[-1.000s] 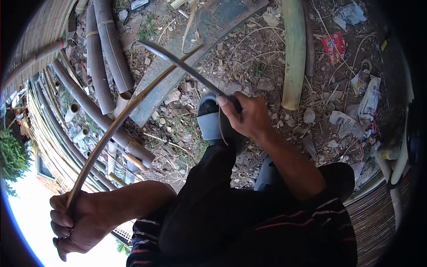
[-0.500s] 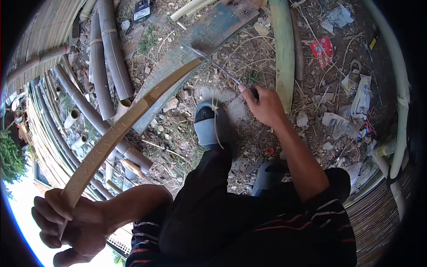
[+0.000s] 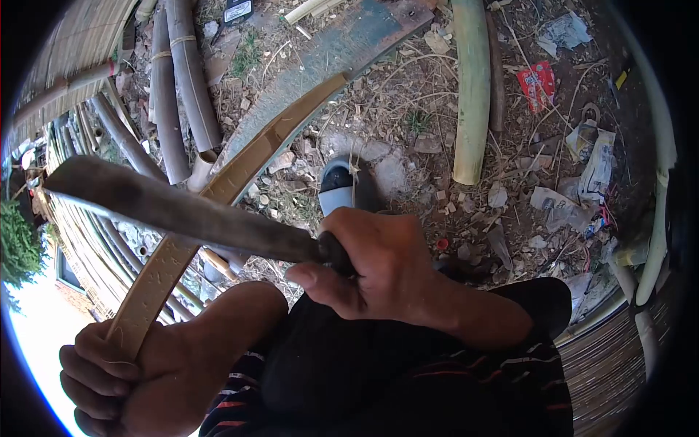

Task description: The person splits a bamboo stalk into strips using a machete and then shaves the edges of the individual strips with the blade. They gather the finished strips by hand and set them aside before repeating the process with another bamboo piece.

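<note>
At the lower left, my left hand is closed around the near end of a long, curved split bamboo strip. The strip rises up and to the right, its far tip over a worn plank. My right hand, in the middle, grips the dark handle of a broad-bladed knife. Its blade points left and crosses over the strip in this view, hiding part of it.
A sandalled foot stands on ground littered with chips. A green bamboo pole lies right of the plank, dark bamboo poles to the left. Wrappers, including a red packet, lie at right.
My right hand has come down and back toward my body, swinging the knife from the strip's far tip to across its middle. The strip has shifted slightly up and right.
</note>
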{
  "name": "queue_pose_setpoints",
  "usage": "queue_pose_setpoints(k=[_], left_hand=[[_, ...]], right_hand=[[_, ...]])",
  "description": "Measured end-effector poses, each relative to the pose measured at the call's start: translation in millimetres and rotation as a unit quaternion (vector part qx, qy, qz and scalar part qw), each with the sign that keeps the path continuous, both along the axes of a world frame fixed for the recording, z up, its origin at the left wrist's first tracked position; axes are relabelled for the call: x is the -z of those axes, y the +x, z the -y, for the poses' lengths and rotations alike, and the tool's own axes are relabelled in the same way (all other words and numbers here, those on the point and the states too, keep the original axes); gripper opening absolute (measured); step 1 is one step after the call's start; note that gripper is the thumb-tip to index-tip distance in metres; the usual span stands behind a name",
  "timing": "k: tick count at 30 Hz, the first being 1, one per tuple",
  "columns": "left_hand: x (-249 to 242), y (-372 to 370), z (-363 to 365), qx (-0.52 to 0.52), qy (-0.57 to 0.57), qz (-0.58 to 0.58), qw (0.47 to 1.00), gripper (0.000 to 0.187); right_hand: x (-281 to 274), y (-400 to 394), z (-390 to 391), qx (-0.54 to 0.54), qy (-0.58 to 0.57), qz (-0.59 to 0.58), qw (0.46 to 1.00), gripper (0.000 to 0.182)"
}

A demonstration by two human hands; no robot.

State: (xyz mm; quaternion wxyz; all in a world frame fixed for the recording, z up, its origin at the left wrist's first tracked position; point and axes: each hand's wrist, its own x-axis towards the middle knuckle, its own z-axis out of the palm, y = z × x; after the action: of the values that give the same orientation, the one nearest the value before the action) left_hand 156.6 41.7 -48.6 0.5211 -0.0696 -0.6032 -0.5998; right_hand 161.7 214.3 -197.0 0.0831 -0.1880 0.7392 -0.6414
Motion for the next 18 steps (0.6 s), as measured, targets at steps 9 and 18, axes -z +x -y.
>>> queue_pose_setpoints(k=[9, 18], left_hand=[[8, 18, 24, -0.206, -0.113, 0.042, 0.971, 0.041], [7, 20, 11, -0.083, 0.01, 0.016, 0.996, 0.042]], right_hand=[[1, 11, -9, -0.014, 0.082, 0.016, 0.996, 0.053], [16, 20, -6, -0.015, 0.031, -0.025, 0.999, 0.046]])
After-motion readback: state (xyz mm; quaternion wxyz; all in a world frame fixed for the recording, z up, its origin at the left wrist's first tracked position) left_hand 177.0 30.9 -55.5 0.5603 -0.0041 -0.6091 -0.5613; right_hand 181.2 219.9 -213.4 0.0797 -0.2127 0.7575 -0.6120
